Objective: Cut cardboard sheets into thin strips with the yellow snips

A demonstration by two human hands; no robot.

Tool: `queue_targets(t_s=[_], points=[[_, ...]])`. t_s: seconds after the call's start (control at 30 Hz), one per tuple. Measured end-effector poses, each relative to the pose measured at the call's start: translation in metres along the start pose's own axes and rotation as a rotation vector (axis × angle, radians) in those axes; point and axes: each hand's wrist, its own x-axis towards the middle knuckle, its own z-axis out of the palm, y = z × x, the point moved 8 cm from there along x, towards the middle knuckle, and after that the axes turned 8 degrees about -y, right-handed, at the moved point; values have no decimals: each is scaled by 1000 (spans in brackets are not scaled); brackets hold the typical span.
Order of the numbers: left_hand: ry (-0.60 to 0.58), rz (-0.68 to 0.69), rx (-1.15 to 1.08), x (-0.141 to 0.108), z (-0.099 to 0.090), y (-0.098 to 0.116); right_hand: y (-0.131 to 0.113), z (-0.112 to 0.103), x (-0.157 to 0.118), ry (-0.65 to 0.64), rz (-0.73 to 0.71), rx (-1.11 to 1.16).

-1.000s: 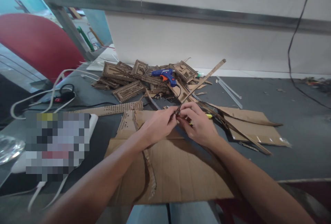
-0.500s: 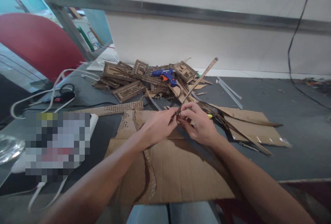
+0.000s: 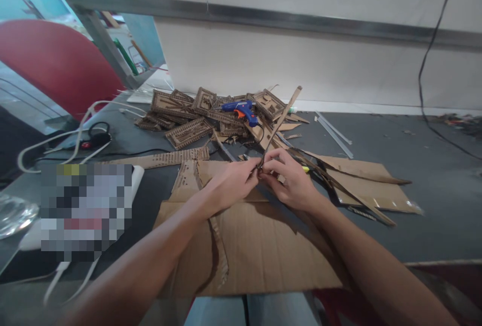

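Observation:
Both hands meet above a large cardboard sheet [image 3: 263,250]. A narrow cardboard strip [image 3: 283,115] rises from between them, leaning up to the right. My left hand [image 3: 235,180] is closed, its fingertips pinching the strip's lower end. My right hand [image 3: 288,180] is closed on the same strip from the other side, thumb and fingers bent. The exact fingertip contact is partly hidden. Beyond the hands, a blue hot glue gun [image 3: 241,108] with an orange trigger rests on a pile of small cardboard frames [image 3: 188,132].
Cardboard pieces [image 3: 361,178] and long strips lie at the right. Translucent glue sticks [image 3: 335,135] are behind them. White cables [image 3: 77,135] and a blurred-out white device [image 3: 137,175] occupy the left. A black cord [image 3: 425,65] hangs along the back wall.
The strip's upper end has swung left and now stands a little steeper. Both hands stay in nearly the same place, still pinching it.

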Motion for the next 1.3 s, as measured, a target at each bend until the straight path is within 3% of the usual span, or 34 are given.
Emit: queue_targets(t_s=[0.2, 0.47, 1.0, 1.3], points=[[17, 18, 23, -1, -3, -1, 0, 0, -1, -18, -18, 15], [39, -22, -63, -2, -13, -2, 2, -4, -3, 72, 17, 7], [89, -28, -114, -1, -5, -11, -3, -2, 0, 82, -4, -64], [178, -35, -175, -3, -11, -12, 6, -8, -3, 196, 68, -17]])
